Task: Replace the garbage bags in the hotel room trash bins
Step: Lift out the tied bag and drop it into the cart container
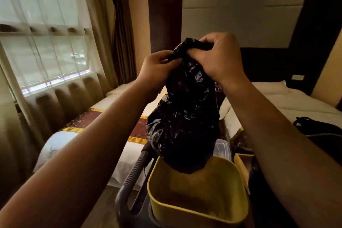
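Nearest, at the bottom edge: a yellow bin [194,190], unlined, with bare inner walls. Just left of it, a grey ribbed handle [133,172] (apparently part of a cart, mostly out of view). Behind the bin's far rim, a clear plastic container [223,149]. Right over the bin's mouth, held up in the air: a black garbage bag [185,120], bulging and crinkled, its rounded bottom level with the far rim; touching or not, cannot tell. Higher, at the gathered neck: left hand [157,68] pinching the bunched plastic from the side, right hand [216,57] clenched round the top of it, fingers curled over. Beyond, a white bed [61,144] with a maroon-and-gold runner [83,122]; to the right, a second bed [288,102] with a dark bag [318,127] on it. Farthest, a sheer-curtained window [42,42] and pale wall panels [240,5].
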